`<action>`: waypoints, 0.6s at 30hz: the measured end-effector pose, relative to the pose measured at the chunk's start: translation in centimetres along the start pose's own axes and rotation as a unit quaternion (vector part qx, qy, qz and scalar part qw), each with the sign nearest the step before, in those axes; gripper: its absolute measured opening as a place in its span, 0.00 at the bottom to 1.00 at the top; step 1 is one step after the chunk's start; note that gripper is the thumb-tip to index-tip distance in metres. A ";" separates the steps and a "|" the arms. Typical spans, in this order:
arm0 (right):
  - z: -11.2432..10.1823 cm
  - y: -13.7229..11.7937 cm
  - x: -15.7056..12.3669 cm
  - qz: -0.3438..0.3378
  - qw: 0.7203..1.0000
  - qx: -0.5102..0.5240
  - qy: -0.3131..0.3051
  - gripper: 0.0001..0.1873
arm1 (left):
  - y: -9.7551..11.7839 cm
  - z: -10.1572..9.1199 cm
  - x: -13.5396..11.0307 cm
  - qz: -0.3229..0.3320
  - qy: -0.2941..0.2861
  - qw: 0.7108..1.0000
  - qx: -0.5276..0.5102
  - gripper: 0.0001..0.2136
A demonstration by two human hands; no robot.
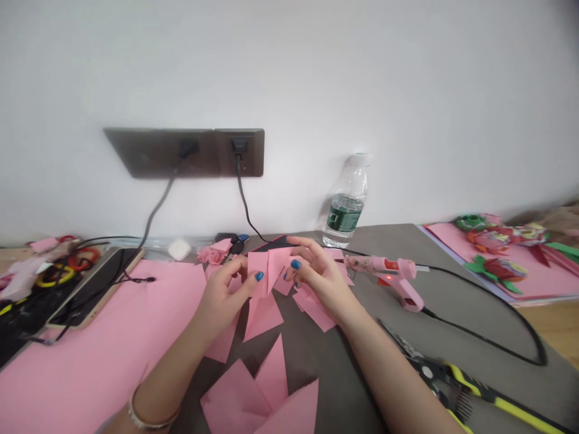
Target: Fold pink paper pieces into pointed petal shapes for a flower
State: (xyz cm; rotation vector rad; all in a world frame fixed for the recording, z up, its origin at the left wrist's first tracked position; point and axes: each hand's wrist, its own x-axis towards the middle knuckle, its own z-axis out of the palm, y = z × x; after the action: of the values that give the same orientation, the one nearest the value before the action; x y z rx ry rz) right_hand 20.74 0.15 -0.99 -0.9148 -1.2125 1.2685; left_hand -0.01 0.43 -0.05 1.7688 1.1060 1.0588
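Water bottle, unreadable green label, hands holding pink paper

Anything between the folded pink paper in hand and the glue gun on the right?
Nothing upright. Between the folded pink paper, held by the left hand and right hand, and the pink glue gun, only the edge of a loose pink paper sheet lies flat on the grey mat.
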 end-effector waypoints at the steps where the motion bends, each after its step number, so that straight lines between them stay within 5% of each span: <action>1: 0.0 0.0 0.0 -0.007 1.000 -0.015 0.002 0.21 | 0.0 0.0 0.1 -0.003 0.000 1.000 0.000 0.10; 7: 0.1 0.1 -0.1 -0.034 0.997 -0.065 -0.005 0.08 | 0.3 0.1 0.1 -0.013 0.013 1.000 0.010 0.09; 13: 0.0 0.2 0.0 -0.044 0.998 -0.043 0.011 0.19 | 0.1 0.1 0.2 -0.007 0.014 1.000 -0.012 0.04; 18: 0.0 0.0 0.0 0.003 0.999 -0.030 -0.018 0.12 | -0.3 0.2 0.2 -0.005 0.032 0.998 -0.047 0.14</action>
State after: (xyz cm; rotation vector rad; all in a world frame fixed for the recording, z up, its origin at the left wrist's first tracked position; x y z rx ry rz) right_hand 20.74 0.11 -0.99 -0.9429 -1.2833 1.2632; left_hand 0.14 0.67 -0.32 1.6641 1.0840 1.1509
